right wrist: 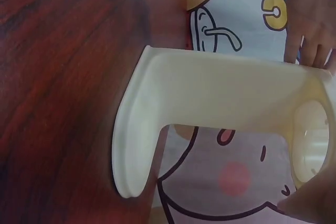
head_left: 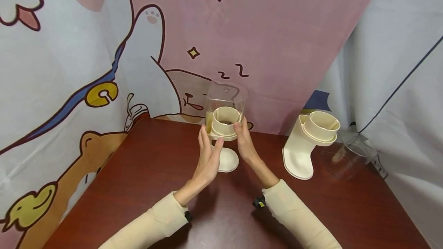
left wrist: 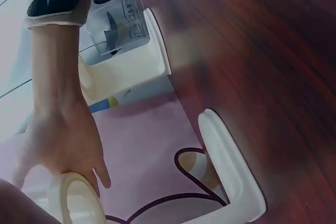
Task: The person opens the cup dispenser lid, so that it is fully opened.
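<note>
A cream plastic stand (head_left: 228,160) with a rounded foot and a ring-shaped top (head_left: 226,123) is between my two hands. Its bent upright (right wrist: 220,85) rises from the foot in the right wrist view. My left hand (head_left: 206,160) grips the ring end from the left, thumb at the front under the rim. From the right, my right hand (head_left: 246,144) holds the ring, thumb on its front edge and fingers reaching round behind. A clear container (head_left: 226,90) shows just behind and above the ring in the head view.
A matching cream stand (head_left: 299,156) with a ring top (head_left: 323,126) is on the table's (head_left: 145,187) right side. Beside it is a second clear container (head_left: 356,151). Printed cloth (head_left: 277,41) hangs behind the table, and a thin dark cord (head_left: 398,91) runs down at right.
</note>
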A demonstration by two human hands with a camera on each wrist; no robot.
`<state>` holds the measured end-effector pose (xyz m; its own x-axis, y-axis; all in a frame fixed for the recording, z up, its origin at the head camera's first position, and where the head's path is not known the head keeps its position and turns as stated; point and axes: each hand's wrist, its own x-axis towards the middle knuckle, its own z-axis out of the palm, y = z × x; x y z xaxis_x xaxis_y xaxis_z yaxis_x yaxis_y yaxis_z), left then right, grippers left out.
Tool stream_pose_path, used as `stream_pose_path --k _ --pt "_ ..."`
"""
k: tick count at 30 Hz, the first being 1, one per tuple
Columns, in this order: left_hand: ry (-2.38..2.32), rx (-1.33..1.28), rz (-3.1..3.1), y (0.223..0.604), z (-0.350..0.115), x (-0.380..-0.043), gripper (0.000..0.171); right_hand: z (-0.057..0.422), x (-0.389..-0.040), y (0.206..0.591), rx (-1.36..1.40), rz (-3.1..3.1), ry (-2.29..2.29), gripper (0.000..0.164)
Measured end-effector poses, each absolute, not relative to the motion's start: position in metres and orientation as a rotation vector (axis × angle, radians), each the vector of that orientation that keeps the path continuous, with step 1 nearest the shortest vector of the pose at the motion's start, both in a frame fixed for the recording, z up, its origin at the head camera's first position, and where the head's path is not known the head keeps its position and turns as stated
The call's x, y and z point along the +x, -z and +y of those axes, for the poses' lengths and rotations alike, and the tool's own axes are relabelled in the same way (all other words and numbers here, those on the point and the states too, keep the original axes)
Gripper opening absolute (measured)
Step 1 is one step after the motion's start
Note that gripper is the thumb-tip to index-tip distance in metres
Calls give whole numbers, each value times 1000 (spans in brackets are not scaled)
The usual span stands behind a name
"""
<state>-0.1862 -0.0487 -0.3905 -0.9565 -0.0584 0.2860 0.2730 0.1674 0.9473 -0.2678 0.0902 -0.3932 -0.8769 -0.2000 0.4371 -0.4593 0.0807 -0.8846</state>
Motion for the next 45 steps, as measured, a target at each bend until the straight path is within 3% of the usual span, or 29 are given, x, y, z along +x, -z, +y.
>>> stream_pose_path --k 5,12,16,19,22,31,36,42,45 --pt "1873 -351 -2074 395 -70 -207 90 99 -274 387 770 -2141 -1886 105" --pt "1934 -757 -2142 401 -104 -280 127 98 -287 371 848 -2055 -1942 123" --pt "2013 -836 -2164 406 -104 -294 126 91 -287 374 818 -2089 -1927 108" --pt "2032 -830 -2127 409 -100 -289 118 90 -281 376 819 -2051 -1932 92" --pt "2014 -815 -2101 410 -94 -278 112 92 -271 376 840 -2025 -1928 87" --pt "1983 -921 -2030 416 -76 -225 107 109 -210 378 801 -2016 -1880 106" --pt "1940 -971 -1980 418 -66 -191 107 120 -174 377 853 -1987 -1934 105" --pt "1869 -986 -1930 428 -59 -175 107 128 -156 379 907 -1961 -1997 102" --pt "1761 -1019 -1970 432 -61 -176 116 131 -158 376 959 -1905 -2006 105"
